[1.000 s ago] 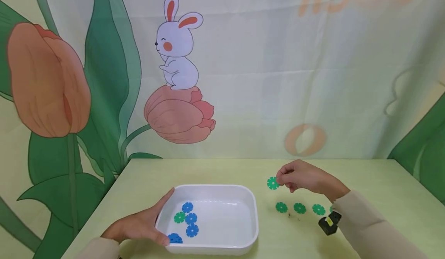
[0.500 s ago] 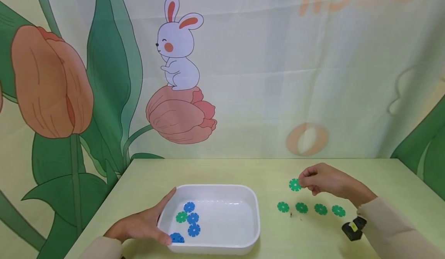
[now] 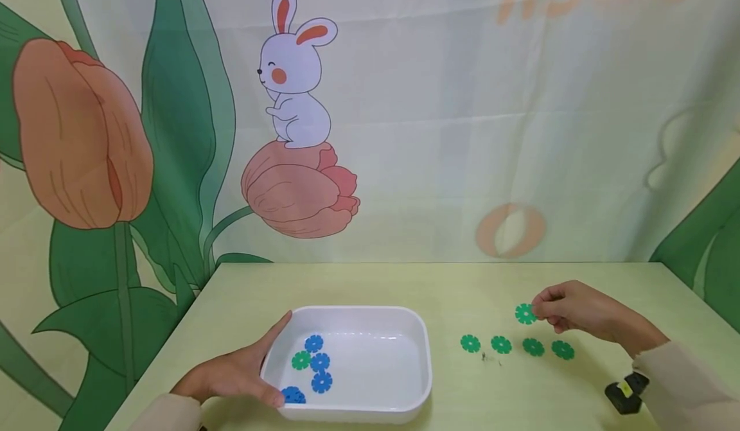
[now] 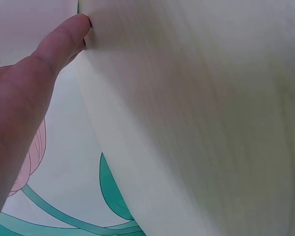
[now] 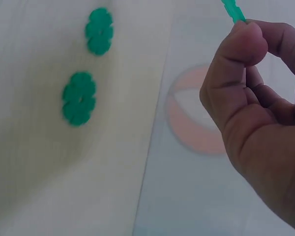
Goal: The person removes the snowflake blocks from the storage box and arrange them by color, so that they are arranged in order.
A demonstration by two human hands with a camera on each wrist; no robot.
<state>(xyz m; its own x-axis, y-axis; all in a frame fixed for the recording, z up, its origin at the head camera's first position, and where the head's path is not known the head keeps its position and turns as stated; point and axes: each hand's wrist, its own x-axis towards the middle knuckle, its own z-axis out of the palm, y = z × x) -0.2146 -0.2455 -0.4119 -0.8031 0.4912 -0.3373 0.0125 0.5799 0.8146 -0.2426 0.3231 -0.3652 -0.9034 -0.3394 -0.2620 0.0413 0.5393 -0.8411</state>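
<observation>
My right hand (image 3: 586,309) pinches a green notched plastic snowflake disc (image 3: 525,314) between thumb and fingers, just above the table. In the right wrist view, this disc (image 5: 233,10) is seen nearly edge-on at the fingertips. In front of that hand, several green snowflake discs (image 3: 501,345) lie in a row on the table. My left hand (image 3: 234,373) holds the left side of a white rectangular tray (image 3: 428,360), thumb at its near corner. Inside the tray's left part lie several blue discs (image 3: 321,382) and a green disc (image 3: 300,360).
The pale yellow-green table (image 3: 370,283) meets a printed cloth backdrop (image 3: 428,129) at its far edge. A small black device (image 3: 627,392) is on the right wrist. Small dark specks (image 3: 484,356) show just in front of the disc row.
My right hand has moved rightward with the green snowflake disc, uncovering the rightmost disc of the row. The left hand and the tray stay in place.
</observation>
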